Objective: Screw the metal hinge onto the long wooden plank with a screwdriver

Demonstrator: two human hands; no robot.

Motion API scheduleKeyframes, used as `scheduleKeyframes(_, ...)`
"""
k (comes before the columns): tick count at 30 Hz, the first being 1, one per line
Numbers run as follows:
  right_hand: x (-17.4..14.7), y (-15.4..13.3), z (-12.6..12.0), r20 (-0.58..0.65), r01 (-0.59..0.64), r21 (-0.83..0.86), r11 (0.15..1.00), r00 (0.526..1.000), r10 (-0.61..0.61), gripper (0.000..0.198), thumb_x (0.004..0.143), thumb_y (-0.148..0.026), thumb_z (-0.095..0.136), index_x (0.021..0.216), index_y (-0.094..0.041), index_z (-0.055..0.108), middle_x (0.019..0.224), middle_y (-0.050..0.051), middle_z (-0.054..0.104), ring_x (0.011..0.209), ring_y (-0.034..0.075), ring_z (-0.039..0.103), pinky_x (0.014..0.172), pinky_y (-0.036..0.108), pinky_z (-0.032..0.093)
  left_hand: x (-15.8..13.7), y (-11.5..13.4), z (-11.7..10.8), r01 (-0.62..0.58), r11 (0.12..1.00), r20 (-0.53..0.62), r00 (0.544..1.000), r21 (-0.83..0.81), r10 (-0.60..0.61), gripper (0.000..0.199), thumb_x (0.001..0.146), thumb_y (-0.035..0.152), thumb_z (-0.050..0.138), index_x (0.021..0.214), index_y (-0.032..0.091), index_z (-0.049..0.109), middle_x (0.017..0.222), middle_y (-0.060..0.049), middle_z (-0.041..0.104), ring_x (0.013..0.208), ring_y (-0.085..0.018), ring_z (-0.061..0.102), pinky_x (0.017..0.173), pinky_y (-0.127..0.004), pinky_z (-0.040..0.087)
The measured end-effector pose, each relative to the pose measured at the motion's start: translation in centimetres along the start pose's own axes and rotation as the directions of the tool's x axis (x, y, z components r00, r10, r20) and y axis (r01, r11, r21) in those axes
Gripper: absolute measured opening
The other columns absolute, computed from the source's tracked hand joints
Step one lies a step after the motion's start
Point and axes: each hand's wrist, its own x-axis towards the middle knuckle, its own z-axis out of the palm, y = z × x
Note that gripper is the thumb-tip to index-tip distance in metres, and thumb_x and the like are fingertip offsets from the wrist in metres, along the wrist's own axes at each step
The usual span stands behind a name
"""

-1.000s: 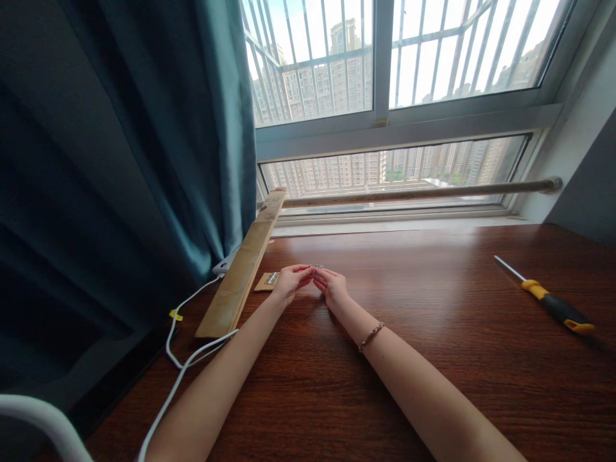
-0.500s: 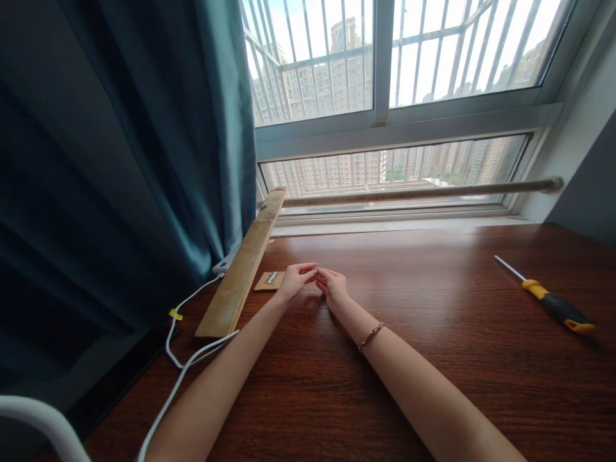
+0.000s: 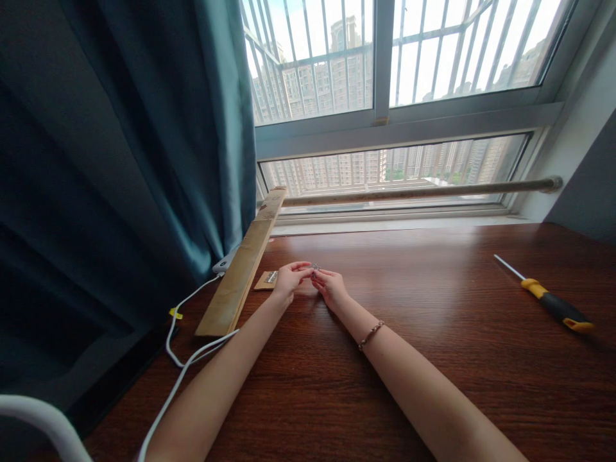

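Above the middle of the brown wooden table (image 3: 308, 385), my left hand (image 3: 290, 278) and my right hand (image 3: 331, 286) meet at the fingertips. Between them they pinch a small metallic piece (image 3: 316, 268), too small for me to tell its kind. Fingers of both hands are closed and cover part of it. Just left of my left hand lies a flat piece of brown cardboard (image 3: 262, 281) with small silvery pieces (image 3: 271, 277) on it; the left fingers and wrist hide its right side.
A long wooden board (image 3: 235, 282) slants along the left side, beside white cables (image 3: 180, 378) and a power strip (image 3: 223, 263). At the far right lies a screwdriver (image 3: 553, 305) with a yellow and black handle. A dark blue curtain (image 3: 192, 128) hangs left of the barred window.
Both hands have shifted very slightly left, and the fingers have changed position around the metallic piece. More of that piece shows above the fingertips.
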Motion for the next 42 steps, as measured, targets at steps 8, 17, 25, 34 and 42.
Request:
scheduleKeyframes(8, 0.0, -1.8, -0.1, 0.024, 0.005, -0.232, 0.973, 1.000, 0.001, 0.015, 0.080, -0.024, 0.061, 0.075, -0.011, 0.060, 0.069, -0.001, 0.062, 0.063, 0.010, 0.059, 0.064, 0.025, 0.049, -0.4, -0.1, 0.4, -0.138, 0.990, 0.099, 0.985, -0.037, 0.141, 0.054, 0.053, 0.038, 0.077, 0.097, 0.009, 0.063, 0.075, -0.008, 0.070, 0.070, -0.017, 0.063, 0.065, -0.027, 0.046)
scheduleKeyframes(17, -3.4, -9.9, -8.8, -0.079, 0.045, -0.796, 0.604, 0.981, -0.178, 0.026, 0.079, -0.026, 0.057, 0.059, -0.011, 0.056, 0.051, -0.002, 0.053, 0.046, 0.007, 0.047, 0.050, 0.020, 0.039, -5.0, -0.4, 4.9, -0.520, 0.829, 0.522, 0.775, 0.206, 0.357, 0.053, 0.077, 0.033, 0.058, 0.125, 0.017, 0.045, 0.119, -0.014, 0.058, 0.089, -0.020, 0.064, 0.079, -0.038, 0.051)
scheduleKeyframes(25, -10.0, -21.2, -21.8, -0.105, -0.193, -0.969, -0.153, 0.884, -0.456, 0.025, 0.075, -0.016, 0.049, 0.055, -0.010, 0.062, 0.065, 0.011, 0.062, 0.072, 0.021, 0.057, 0.063, 0.026, 0.037, -7.9, -1.8, 6.4, -0.929, 0.190, 0.694, 0.365, 0.319, 0.620, 0.035, 0.085, 0.019, 0.045, 0.120, 0.016, 0.050, 0.115, -0.011, 0.059, 0.106, -0.019, 0.055, 0.092, -0.038, 0.046)
scheduleKeyframes(34, -12.2, -22.4, -28.5, -0.138, -0.438, -0.710, -0.552, 0.854, -0.501, 0.030, 0.085, -0.012, 0.040, 0.084, 0.000, 0.068, 0.089, 0.023, 0.059, 0.085, 0.029, 0.059, 0.071, 0.034, 0.042, -8.6, -1.4, 6.6, -0.960, -0.112, 0.813, 0.153, 0.257, 0.562, 0.028, 0.084, 0.014, 0.047, 0.111, 0.016, 0.055, 0.112, -0.009, 0.061, 0.104, -0.020, 0.054, 0.089, -0.038, 0.046)
scheduleKeyframes(42, -12.3, -22.9, -28.8, -0.132, -0.441, -0.609, -0.659, 0.876, -0.464, 0.034, 0.088, -0.010, 0.034, 0.089, -0.003, 0.067, 0.092, 0.021, 0.057, 0.087, 0.027, 0.058, 0.067, 0.031, 0.044, -8.5, -1.7, 6.4, -0.959, -0.124, 0.830, 0.152, 0.256, 0.537, 0.028, 0.083, 0.012, 0.047, 0.109, 0.015, 0.056, 0.113, -0.010, 0.061, 0.105, -0.020, 0.054, 0.090, -0.037, 0.046)
